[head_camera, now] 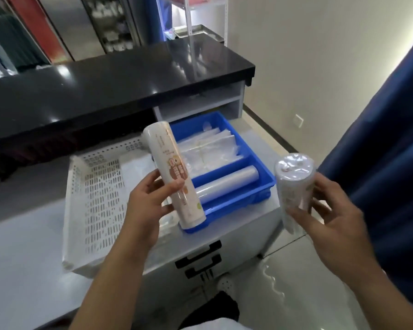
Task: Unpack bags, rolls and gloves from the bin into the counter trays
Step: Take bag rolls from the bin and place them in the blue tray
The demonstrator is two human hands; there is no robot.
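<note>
table [22,246]: white perforated tray [98,198] at 9 o'clock, blue tray [248,148] at 12
left hand [148,201]: wrapped round printed roll [174,172], over the blue tray's near corner
right hand [332,210]: gripping wrapped roll [293,184], 3 o'clock
tip: lay them lengthwise beside the clear roll [227,184] imo

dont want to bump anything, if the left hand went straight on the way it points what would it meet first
Probably the blue tray: the left hand, gripping a printed roll, points toward its near compartment, where a clear roll lies. Its height above the tray is unclear.
</note>
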